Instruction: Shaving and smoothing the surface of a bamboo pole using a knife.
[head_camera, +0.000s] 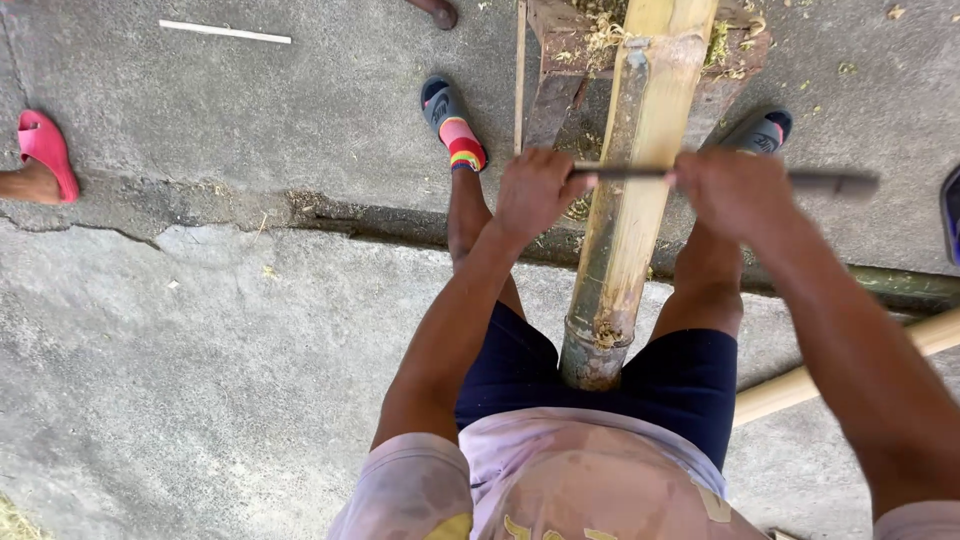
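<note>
I've got both hands on a dark blade (700, 176) laid crosswise over the bamboo pole (630, 210). My left hand (535, 190) is a closed grip on one end, my right hand (735, 190) clenched round the blade further along, its tip poking out past my knuckles. The pole runs from between my thighs up onto a rough wooden stand (560, 70). Risky, I'd say: the pole's butt sits right against my shorts, so a slip toward me could bring the edge at my legs. If the pole rolls on the stand, the blade could skid sideways. Sandalled feet (455, 125) flank the pole, toes exposed.
</note>
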